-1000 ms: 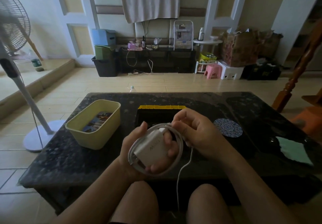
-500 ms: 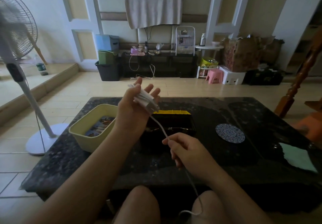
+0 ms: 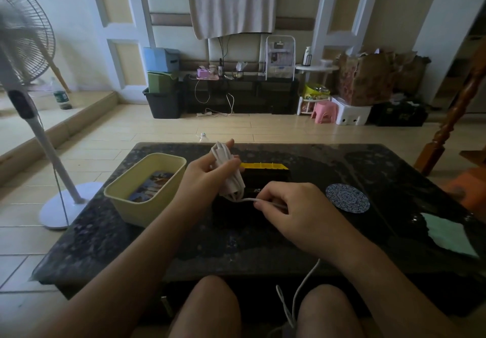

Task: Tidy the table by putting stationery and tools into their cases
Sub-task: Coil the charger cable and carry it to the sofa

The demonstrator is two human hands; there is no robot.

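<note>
Head view, my left hand (image 3: pixel 203 177): curled round the white cable coil (image 3: pixel 230 171), above the black case's (image 3: pixel 265 177) 9 o'clock end.
My right hand (image 3: pixel 297 214): pinches the loose strand (image 3: pixel 246 200), 5 o'clock of the coil.
Risk: the tail (image 3: pixel 305 279) hanging to my lap may snag the table (image 3: pixel 263 245) edge; a slack grip would let the loops spring apart.
Count: one coil, one case, one yellow tub (image 3: pixel 147 203), one coaster (image 3: pixel 347 198).

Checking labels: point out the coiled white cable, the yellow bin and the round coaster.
coiled white cable (image 3: pixel 234 183), head view, lower part of the coil, below the fingers.
yellow bin (image 3: pixel 139 211), head view, near outer wall.
round coaster (image 3: pixel 347 198), head view, centre of the pattern.
</note>
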